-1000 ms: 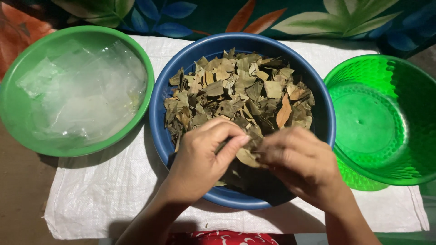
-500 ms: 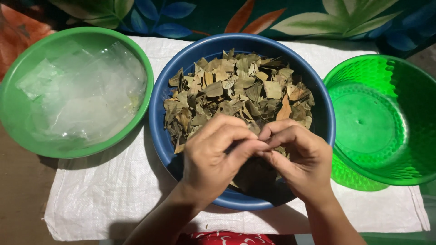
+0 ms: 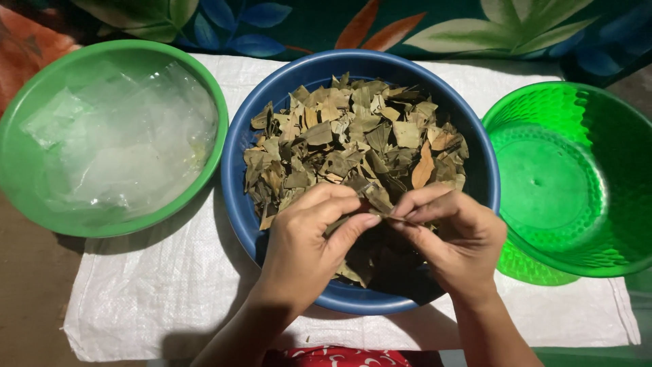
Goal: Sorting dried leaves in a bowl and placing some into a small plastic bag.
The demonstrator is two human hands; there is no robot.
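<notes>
Brown-green dried leaves (image 3: 353,146) are filling the blue bowl (image 3: 272,102) at centre frame, heaped mostly toward its upper half. Both hands are working over the bowl's lower part.

Left hand (image 3: 309,248), lower centre: curled nearly closed, the thumb pressing toward the bent forefinger, pinching one end of a small dried leaf piece (image 3: 377,204). The other fingers are folding under the palm.

Right hand (image 3: 451,238), lower centre-right: also mostly closed, thumb and forefinger tips pinching the opposite end of the same piece. The fingertips of the two hands are almost meeting over it.

The leaf piece is sitting between the two pinches, just above the heap, near the bowl's middle. Its long axis is running roughly left to right across the frame, tilting slightly down toward the right. Which end is stalk and which is tip, cannot tell; the fingers are covering much of it.

Around: a green bowl (image 3: 27,170) at upper left is holding clear plastic sheets or bags (image 3: 129,136). A translucent green basin (image 3: 577,177) is standing at the right edge, just beside the blue bowl. All three are resting on a white woven sack (image 3: 170,299) spread flat. A leaf-patterned cloth (image 3: 421,24) is running along the top of the frame.
</notes>
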